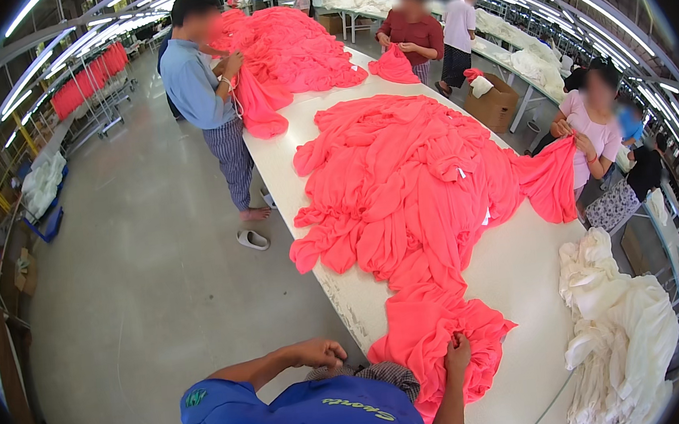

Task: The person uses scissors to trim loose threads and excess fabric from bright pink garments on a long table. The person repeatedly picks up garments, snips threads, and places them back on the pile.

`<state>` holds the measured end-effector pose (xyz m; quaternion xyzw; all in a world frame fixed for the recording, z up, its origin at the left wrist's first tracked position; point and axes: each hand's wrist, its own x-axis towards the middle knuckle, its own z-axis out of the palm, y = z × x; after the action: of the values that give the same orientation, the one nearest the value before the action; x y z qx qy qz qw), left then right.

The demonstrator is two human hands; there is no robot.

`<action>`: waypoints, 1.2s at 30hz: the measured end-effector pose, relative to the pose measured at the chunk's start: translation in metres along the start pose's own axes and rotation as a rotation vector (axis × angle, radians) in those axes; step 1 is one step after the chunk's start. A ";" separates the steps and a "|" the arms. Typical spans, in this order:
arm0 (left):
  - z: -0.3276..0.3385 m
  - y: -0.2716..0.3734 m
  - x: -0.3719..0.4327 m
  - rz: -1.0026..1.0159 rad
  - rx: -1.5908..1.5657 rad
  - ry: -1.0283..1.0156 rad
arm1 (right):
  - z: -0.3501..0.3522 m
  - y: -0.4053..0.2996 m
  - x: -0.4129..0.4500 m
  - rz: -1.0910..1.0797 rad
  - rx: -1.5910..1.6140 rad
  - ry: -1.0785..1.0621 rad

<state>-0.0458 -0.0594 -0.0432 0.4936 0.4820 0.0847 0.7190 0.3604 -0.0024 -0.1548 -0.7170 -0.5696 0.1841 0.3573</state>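
Note:
My right hand (458,352) pinches the gathered part of a coral-pink garment (418,320) at the near end of the long white table (516,263). Its cloth lies bunched around my fingers and runs up against a large heap of the same coral-pink garments (396,170). Past the table's left edge, my left hand (323,354) hovers over my lap with its fingers curled. Whether anything small is inside it cannot be seen. Small white labels (486,217) show on the heap.
White garments (619,333) hang in a pile at the right. Across the table a person in pink (596,129) holds coral cloth; a person in light blue (195,82) stands at the left edge. Farther off are another coral heap (295,46) and a cardboard box (492,105).

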 end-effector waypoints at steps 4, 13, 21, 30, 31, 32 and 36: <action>0.003 0.012 0.017 0.028 -0.200 0.338 | -0.012 -0.013 -0.001 0.031 -0.073 -0.170; 0.087 0.073 0.080 0.465 0.226 0.425 | -0.036 -0.110 -0.041 -0.277 0.136 0.017; 0.128 0.097 0.100 0.722 0.158 0.390 | -0.058 -0.143 -0.081 -0.300 0.329 0.037; 0.124 0.089 0.102 0.609 0.145 0.154 | -0.082 -0.132 -0.094 -0.322 0.276 -0.117; 0.126 0.094 0.099 0.540 -0.042 0.144 | -0.086 -0.137 -0.092 -0.296 0.301 -0.133; 0.125 0.082 0.110 0.602 -0.072 0.243 | -0.089 -0.145 -0.087 -0.263 0.328 -0.161; 0.108 0.117 0.094 0.528 -0.525 0.289 | -0.086 -0.151 -0.074 -0.078 0.267 -0.138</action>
<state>0.1284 -0.0128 -0.0024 0.3829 0.3967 0.4554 0.6990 0.2938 -0.0842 0.0019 -0.6260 -0.5908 0.2930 0.4162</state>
